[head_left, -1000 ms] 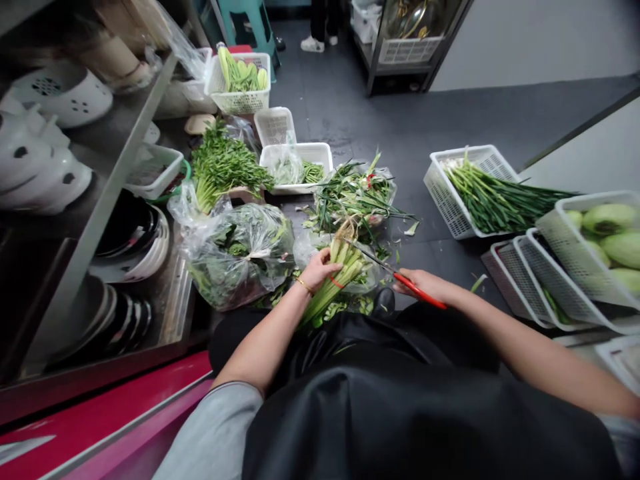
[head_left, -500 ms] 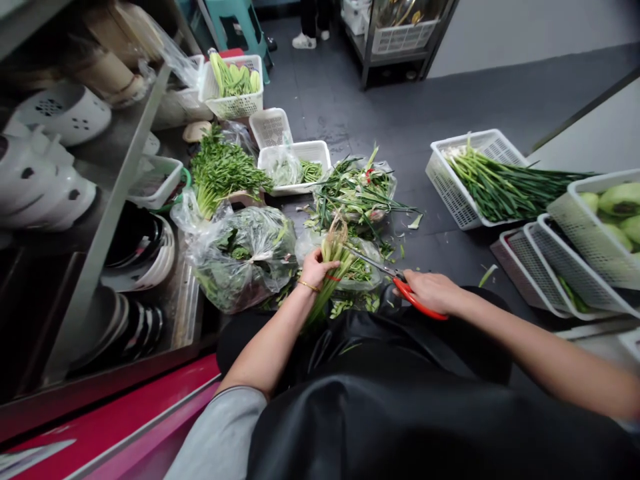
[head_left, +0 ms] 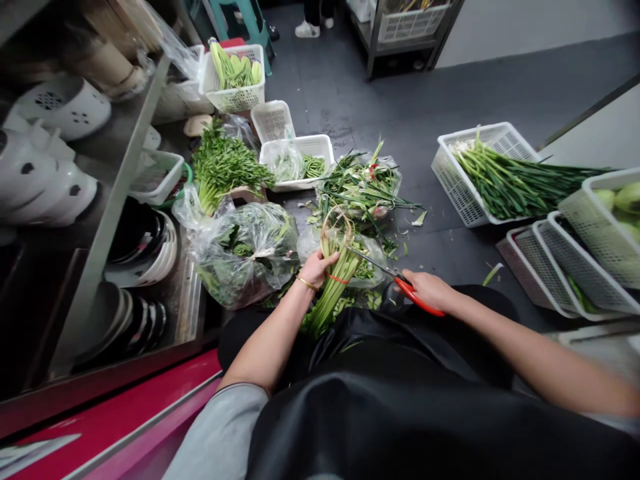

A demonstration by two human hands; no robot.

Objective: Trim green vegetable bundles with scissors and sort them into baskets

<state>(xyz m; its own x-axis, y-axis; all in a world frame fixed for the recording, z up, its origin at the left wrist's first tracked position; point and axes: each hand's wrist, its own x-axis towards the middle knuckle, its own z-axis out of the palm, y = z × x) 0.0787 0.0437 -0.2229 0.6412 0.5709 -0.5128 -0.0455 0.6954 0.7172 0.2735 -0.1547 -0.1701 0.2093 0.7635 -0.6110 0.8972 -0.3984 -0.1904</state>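
Observation:
My left hand (head_left: 316,268) is closed around a bunch of green leafy stalks (head_left: 336,287), tied with a red band. Pale stringy roots (head_left: 336,227) top the bunch, and its leaves hang down toward my lap. In my right hand (head_left: 425,290) are red-handled scissors (head_left: 417,297), their blades reaching left to the stalks just below the roots. Whether the blades are parted or closed is too small to tell. Beneath the bunch lies a plastic bag with green trimmings (head_left: 367,270), and beyond it a heap of leafy scraps (head_left: 357,190).
At left are a knotted bag of greens (head_left: 245,257), a leafy green pile (head_left: 225,163) and a metal shelf (head_left: 115,180) with bowls. White baskets (head_left: 463,190) with long green stalks stand at right, beside stacked baskets (head_left: 540,270). Another person's shoe (head_left: 307,29) shows at the back.
The bunch has turned slightly, so more of its stalks and the red band show. Its roots spread wider. My hands stay nearly in place; the view has shifted a little.

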